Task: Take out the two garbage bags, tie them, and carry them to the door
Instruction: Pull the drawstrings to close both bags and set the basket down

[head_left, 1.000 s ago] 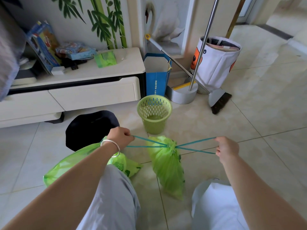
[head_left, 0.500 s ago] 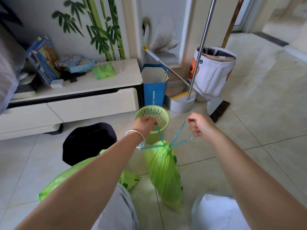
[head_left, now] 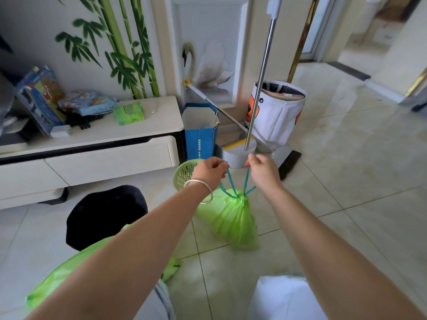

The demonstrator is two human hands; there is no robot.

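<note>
Your left hand (head_left: 211,173) and right hand (head_left: 263,173) are each pinched shut on the thin teal drawstrings (head_left: 232,184) of the crinkly, translucent green garbage bag (head_left: 231,219), which hangs gathered at its neck. Just behind the bag stands the round perforated green basket (head_left: 184,173). To the bag's lower left, the second green bag (head_left: 57,279) lies slumped on the glossy tiled floor (head_left: 358,192), beside a black bin (head_left: 104,213).

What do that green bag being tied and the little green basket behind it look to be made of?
The green bag looks like thin plastic film: translucent, crinkled, gathered by teal drawstrings. The basket seems rigid moulded plastic, matte, with slotted walls.
</note>
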